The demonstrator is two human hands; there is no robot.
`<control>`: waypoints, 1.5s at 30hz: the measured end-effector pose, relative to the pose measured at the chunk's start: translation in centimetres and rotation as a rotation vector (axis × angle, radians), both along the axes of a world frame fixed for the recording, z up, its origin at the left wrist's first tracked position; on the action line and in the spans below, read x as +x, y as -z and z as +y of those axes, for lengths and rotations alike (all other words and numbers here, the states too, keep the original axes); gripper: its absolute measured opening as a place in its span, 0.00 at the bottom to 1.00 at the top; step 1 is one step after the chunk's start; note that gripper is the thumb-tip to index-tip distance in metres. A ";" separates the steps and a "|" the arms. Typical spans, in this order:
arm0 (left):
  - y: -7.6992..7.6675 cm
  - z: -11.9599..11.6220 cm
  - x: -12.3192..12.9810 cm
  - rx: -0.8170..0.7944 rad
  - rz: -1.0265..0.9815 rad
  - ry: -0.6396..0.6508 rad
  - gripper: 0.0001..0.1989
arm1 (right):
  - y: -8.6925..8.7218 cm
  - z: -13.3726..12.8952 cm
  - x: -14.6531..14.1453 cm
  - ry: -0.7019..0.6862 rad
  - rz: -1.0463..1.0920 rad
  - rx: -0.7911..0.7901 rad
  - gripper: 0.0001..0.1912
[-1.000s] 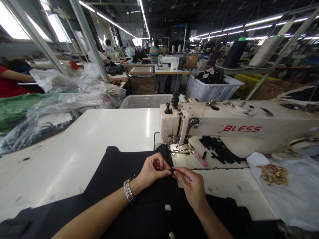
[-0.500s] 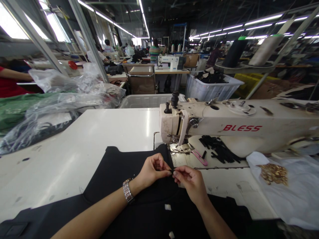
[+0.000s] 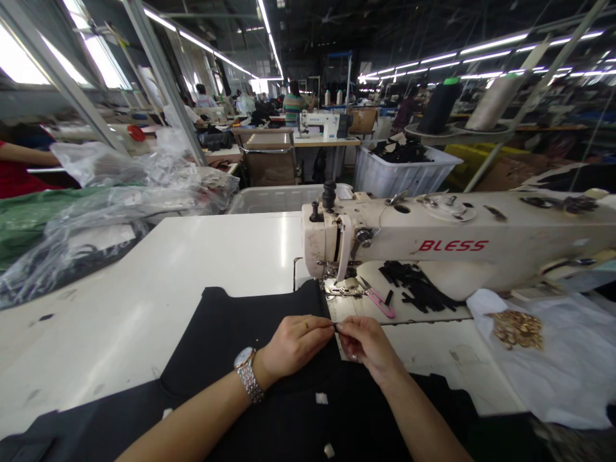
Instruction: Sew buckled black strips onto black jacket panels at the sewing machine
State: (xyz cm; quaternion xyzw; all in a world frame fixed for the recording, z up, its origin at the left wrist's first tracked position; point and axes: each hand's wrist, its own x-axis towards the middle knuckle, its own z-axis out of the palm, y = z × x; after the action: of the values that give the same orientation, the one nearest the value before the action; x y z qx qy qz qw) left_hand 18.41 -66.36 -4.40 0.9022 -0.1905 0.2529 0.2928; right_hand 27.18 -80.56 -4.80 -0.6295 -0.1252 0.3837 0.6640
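My left hand (image 3: 301, 343) lies palm down over the right edge of a black fabric panel (image 3: 245, 321), its fingers pressed together. Its fingertips meet those of my right hand (image 3: 366, 343), which is closed in a pinch at that edge. A small black fabric piece (image 3: 336, 326) shows between the fingertips; most of it is hidden. Just beyond stands the white sewing machine (image 3: 385, 224), its needle area over the panel's far right corner. Pink-handled thread snips (image 3: 380, 301) and a pile of black strips (image 3: 418, 285) rest on the bed beneath the machine arm.
Gold-coloured metal rings (image 3: 517, 330) sit on a white plastic bag (image 3: 568, 366) at the right. Plastic-wrapped goods (image 3: 96, 218) lie at the left. Behind the table (image 3: 226, 247) are bins, including a grey bin (image 3: 404, 170). Thread cones (image 3: 493, 102) stand upper right; several people work farther back.
My left hand has turned from a thumb-and-finger pinch to palm down with its fingers extended together. My right hand stays pinched at the panel edge. The camera view has shifted slightly.
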 end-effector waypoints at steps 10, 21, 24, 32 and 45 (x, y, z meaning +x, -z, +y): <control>-0.2 1.9 1.9 0.134 -0.012 -0.133 0.08 | 0.0 -4.4 -3.5 -0.086 -1.274 -0.367 0.13; 0.4 5.9 5.7 0.440 0.073 0.055 0.15 | 1.1 -4.9 -3.7 -0.145 -1.513 -0.469 0.13; 0.1 6.2 5.5 0.374 0.089 0.089 0.14 | 1.2 -5.0 -3.7 -0.142 -1.492 -0.466 0.14; 0.2 6.7 5.2 0.434 0.104 0.152 0.14 | 1.3 -5.0 -3.7 -0.145 -1.455 -0.477 0.14; 1.0 6.7 4.6 0.453 -0.088 0.124 0.12 | 1.4 -5.1 -3.6 -0.148 -1.434 -0.466 0.16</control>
State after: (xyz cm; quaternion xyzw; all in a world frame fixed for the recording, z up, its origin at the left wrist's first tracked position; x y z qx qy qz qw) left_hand 23.01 -59.64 -5.41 0.9196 -0.3102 0.2242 0.0892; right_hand 23.54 -85.65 -6.21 -0.8388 -0.4840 -0.0598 0.2422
